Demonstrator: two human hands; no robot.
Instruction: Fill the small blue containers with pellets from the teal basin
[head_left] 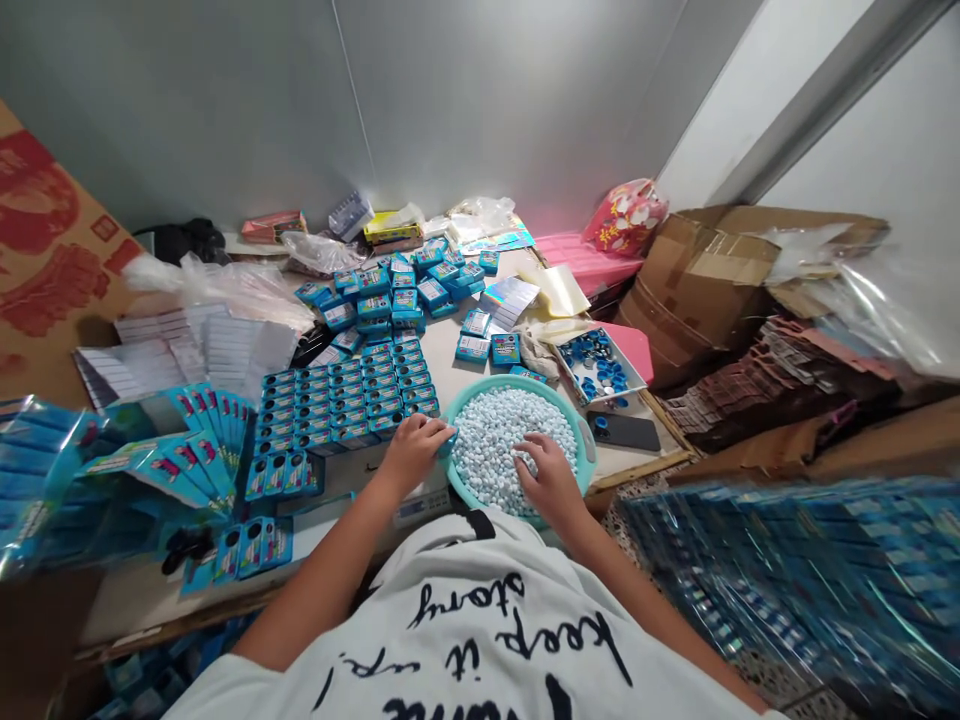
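Observation:
A turquoise plastic basin [587, 462] full of small pale blue-white pellets [487, 440] stands at the table's front edge, close to my body. My left hand [412, 452] is closed at the basin's left rim, with a small blue box [450, 437] at its fingertips, mostly hidden. Over the pellets, my right hand [551, 475] is bent with thumb and fingers apart, the tips touching the pellets. Left of the basin, small blue boxes with round dark windows [345, 395] stand in tight rows. A pile of similar boxes [405, 290] lies behind them.
A white tray of blue-and-dark small parts [600, 365] and a dark phone [624, 431] lie right of the basin. Flat blue cartons [187, 455] and black scissors [187, 548] are at left. Brown cardboard boxes [697, 270] stand at right; a grey wall [487, 100] closes the back.

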